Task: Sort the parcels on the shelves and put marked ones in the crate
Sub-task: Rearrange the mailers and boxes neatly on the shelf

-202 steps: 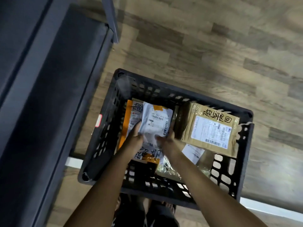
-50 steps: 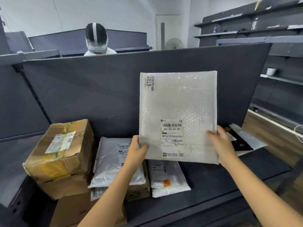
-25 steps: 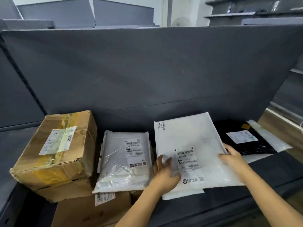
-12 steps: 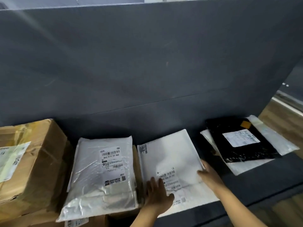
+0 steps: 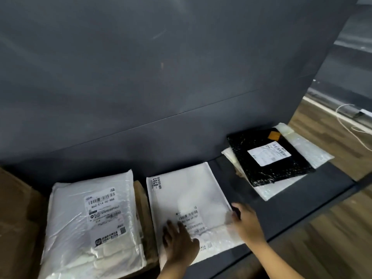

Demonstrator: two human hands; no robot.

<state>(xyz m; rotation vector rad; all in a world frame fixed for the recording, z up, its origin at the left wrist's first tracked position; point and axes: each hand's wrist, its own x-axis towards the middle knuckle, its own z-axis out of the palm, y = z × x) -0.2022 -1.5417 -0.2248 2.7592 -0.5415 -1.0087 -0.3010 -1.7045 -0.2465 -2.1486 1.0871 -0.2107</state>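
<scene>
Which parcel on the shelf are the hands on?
The middle white mailer marked 8707: left hand lies on it, right hand at its right edge. The silver bag and black parcel lie untouched.

A tall dark grey back panel (image 5: 161, 67) is rising behind the dark grey shelf board (image 5: 291, 202), filling most of the view. Brown wood-plank floor (image 5: 332, 238) is showing at the right, with a thin white cable (image 5: 346, 125) lying loose on it.

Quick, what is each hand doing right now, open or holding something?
Left hand: open, flat on the white mailer.
Right hand: at the mailer's right edge; blurred, cannot tell.
</scene>
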